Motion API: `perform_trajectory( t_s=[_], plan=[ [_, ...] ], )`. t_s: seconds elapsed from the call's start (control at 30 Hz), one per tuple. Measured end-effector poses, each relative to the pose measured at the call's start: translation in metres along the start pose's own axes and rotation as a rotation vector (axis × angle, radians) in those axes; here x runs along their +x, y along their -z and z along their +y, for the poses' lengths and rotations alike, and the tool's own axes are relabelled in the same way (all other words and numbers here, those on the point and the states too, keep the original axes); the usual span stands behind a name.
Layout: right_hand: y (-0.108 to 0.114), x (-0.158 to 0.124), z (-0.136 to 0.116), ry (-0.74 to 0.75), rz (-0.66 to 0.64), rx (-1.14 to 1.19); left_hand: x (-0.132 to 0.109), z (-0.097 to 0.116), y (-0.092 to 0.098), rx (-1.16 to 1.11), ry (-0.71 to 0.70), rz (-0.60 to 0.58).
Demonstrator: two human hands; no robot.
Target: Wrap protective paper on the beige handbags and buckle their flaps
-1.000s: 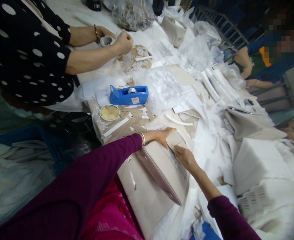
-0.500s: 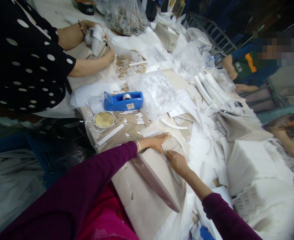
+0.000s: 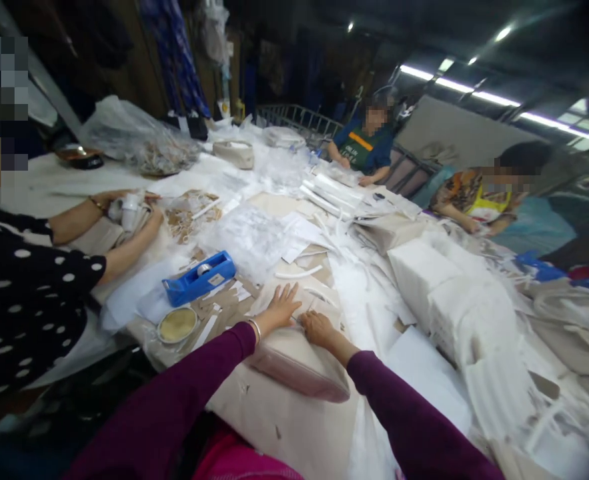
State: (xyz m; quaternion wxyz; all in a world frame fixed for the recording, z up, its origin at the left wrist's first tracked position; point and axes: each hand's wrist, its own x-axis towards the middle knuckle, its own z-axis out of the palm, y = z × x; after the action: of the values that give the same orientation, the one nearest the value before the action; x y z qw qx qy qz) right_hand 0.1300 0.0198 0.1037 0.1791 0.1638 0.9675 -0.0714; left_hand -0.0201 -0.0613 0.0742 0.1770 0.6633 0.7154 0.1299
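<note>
A beige handbag (image 3: 307, 365) lies on its side on the table in front of me, its darker base edge facing me. My left hand (image 3: 281, 308) rests on the bag's far end, palm down with the fingers spread. Close beside it, my right hand (image 3: 318, 327) is closed with the fingers curled at the same part of the bag. Something thin shows at its fingertips, too small to name. Beyond both hands lies a curved white strip (image 3: 299, 273).
Left of my hands are a blue tape dispenser (image 3: 200, 279) and a round tin (image 3: 177, 325) with yellowish contents. White padding (image 3: 454, 300) is piled at the right. A co-worker in polka dots (image 3: 19, 293) handles a pale item at the left; two more people sit across the table.
My view has tilted up, showing more of the room. My left hand's fingers have spread out flat on the bag; my right hand stays closed beside it.
</note>
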Motion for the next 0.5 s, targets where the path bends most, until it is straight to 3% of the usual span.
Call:
perform_trajectory(
  t_s=[0.07, 0.13, 0.2, 0.27, 0.33, 0.4, 0.5],
  plan=[
    [0.001, -0.02, 0.008, -0.039, 0.08, 0.082, -0.001, 0.012, 0.008, 0.047, -0.106, -0.023],
    [-0.01, -0.049, 0.022, -0.142, 0.291, 0.287, -0.001, 0.022, 0.009, 0.004, -0.122, -0.079],
    [-0.034, -0.082, 0.035, -0.369, 0.593, 0.615, 0.0, 0.029, 0.005, -0.035, -0.06, -0.093],
    [-0.063, -0.111, 0.04, -0.628, 0.734, 1.007, 0.003, 0.033, -0.001, -0.044, 0.002, -0.087],
    [-0.087, -0.128, 0.035, -0.732, 0.614, 1.401, 0.007, 0.037, -0.004, -0.048, 0.05, -0.092],
    [-0.099, -0.133, 0.023, -0.64, 0.415, 1.696, 0.012, 0.043, -0.005, -0.057, 0.084, -0.092],
    [-0.091, -0.126, 0.007, -0.462, 0.35, 1.772, 0.015, 0.054, -0.003, -0.071, 0.099, -0.081]
  ],
)
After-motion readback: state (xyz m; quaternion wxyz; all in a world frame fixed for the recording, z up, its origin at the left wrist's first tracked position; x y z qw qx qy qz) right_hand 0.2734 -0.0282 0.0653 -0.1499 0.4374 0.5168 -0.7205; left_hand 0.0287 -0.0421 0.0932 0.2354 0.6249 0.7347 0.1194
